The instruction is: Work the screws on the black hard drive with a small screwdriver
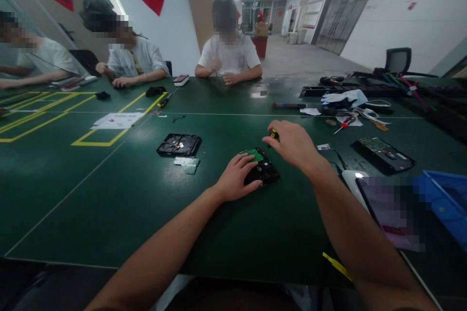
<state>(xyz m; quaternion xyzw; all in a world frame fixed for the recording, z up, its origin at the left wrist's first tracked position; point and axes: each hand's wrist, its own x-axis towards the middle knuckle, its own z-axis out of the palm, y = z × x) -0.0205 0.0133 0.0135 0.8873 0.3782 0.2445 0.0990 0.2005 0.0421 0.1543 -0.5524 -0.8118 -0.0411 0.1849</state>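
Observation:
A hard drive (268,171) with a green circuit board (257,154) lies on the table in front of me. Across its left part, my left hand (237,177) holds it down, the thumb by the near edge and the fingers over the board. My right hand (290,142) is closed around a screwdriver (273,134) with a yellow and black handle. Its thin shaft points down at the drive's far right side; the tip is too small to make out. Left of my hands sits another hard drive (178,145), and a detached circuit board (188,164) is just in front of it.
To the right are a third hard drive (385,154), a tablet-like device (386,209) and a blue bin (445,199). Farther back lie gloves (345,99), a red screwdriver (343,125) and a dark pen-shaped tool (289,105). Several people sit across the green table (109,214).

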